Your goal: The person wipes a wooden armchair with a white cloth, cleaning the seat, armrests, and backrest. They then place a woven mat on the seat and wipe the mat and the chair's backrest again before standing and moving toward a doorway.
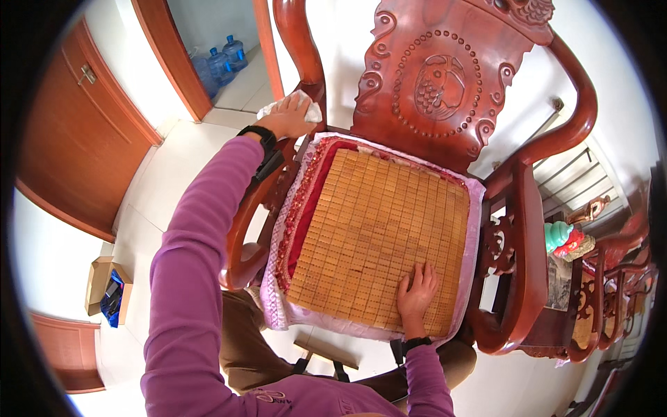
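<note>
A carved reddish-brown wooden armchair (435, 83) stands before me. My left hand (289, 118) presses a crumpled white cloth (314, 112) against the back part of the left armrest, near its post. The cloth bulges out past my fingers on both sides. On the seat lies a bamboo tile mat (380, 229), over a red and lilac fabric cushion (272, 297). My right hand (418, 292) rests on the mat near its front right corner, fingers spread a little and holding nothing. Both wrists wear black straps.
The chair's right armrest (526, 250) rises beside the seat. Farther right, a side table carries a green ornament (557, 235), with more carved chairs beyond. To the left are a wooden door (86, 130) and an open cardboard box (99, 284). Blue water bottles (221, 65) stand through the doorway.
</note>
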### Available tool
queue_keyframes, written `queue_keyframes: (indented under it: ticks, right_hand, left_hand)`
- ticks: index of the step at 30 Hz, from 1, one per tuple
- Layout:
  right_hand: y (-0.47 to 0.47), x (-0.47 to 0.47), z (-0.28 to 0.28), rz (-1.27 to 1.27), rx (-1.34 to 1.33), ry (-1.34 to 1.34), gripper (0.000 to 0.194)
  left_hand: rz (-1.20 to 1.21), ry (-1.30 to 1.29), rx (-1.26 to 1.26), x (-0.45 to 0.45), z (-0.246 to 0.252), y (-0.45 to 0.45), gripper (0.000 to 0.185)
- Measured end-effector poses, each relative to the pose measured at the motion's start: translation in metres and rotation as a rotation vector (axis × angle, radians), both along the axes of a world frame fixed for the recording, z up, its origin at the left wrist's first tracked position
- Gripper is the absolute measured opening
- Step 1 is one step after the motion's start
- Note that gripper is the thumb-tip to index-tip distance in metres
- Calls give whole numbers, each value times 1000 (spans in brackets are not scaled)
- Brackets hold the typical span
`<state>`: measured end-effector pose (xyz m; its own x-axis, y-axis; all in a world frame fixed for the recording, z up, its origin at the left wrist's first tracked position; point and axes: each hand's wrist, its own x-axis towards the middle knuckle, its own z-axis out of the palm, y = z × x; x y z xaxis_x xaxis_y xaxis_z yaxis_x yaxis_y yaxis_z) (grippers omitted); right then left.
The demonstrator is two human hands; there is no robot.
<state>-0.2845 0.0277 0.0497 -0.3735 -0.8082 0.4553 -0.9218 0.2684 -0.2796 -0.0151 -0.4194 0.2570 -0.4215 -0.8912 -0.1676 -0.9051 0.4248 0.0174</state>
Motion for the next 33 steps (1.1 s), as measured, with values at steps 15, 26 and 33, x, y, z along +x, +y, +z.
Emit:
queue_keyframes:
  ticks: [15,26,33]
  right_hand:
    - [-3,-5,-6,14,-69,6,44]
    - [-2,-8,-19,8,-76,31,43]
    - [-4,-9,-20,-25,-48,18,42]
  left_hand:
    - [-97,-7,90,37,11,64,77]
    - [-175,280,-441,128,8,289,77]
    - [12,353,-592,142,-25,377,76]
